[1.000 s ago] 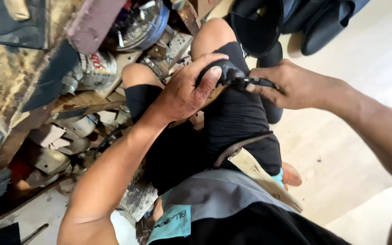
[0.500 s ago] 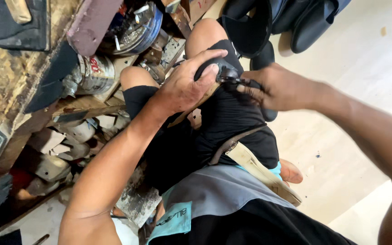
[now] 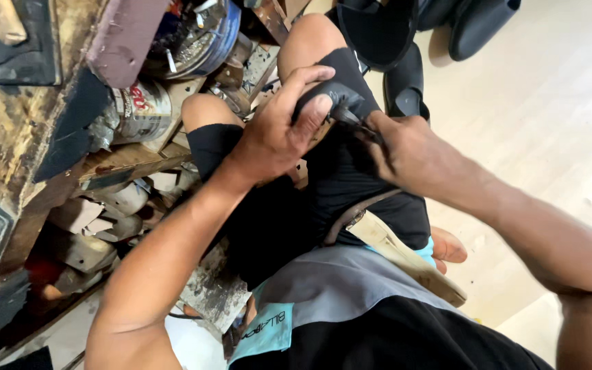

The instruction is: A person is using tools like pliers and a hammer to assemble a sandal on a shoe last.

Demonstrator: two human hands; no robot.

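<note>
My left hand (image 3: 279,133) grips a small dark grey piece of material (image 3: 334,92) held over my right thigh. The thumb presses on its near edge and the fingers curl over its top. My right hand (image 3: 409,154) is closed around a thin dark tool (image 3: 351,118) whose tip touches the grey piece just beside my left thumb. Both hands work above my lap, over black shorts (image 3: 351,178). A tan sandal (image 3: 399,250) with a brown strap lies across my thigh below the hands.
A cluttered wooden workbench (image 3: 29,123) fills the left, with tin cans (image 3: 142,109), a blue-rimmed tin (image 3: 203,38) of tools and scraps of leather. Black shoes (image 3: 474,24) stand on the pale floor at the top right.
Both hands have stayed on the grey piece and shifted slightly. The right hand has drawn the tool closer to the left thumb.
</note>
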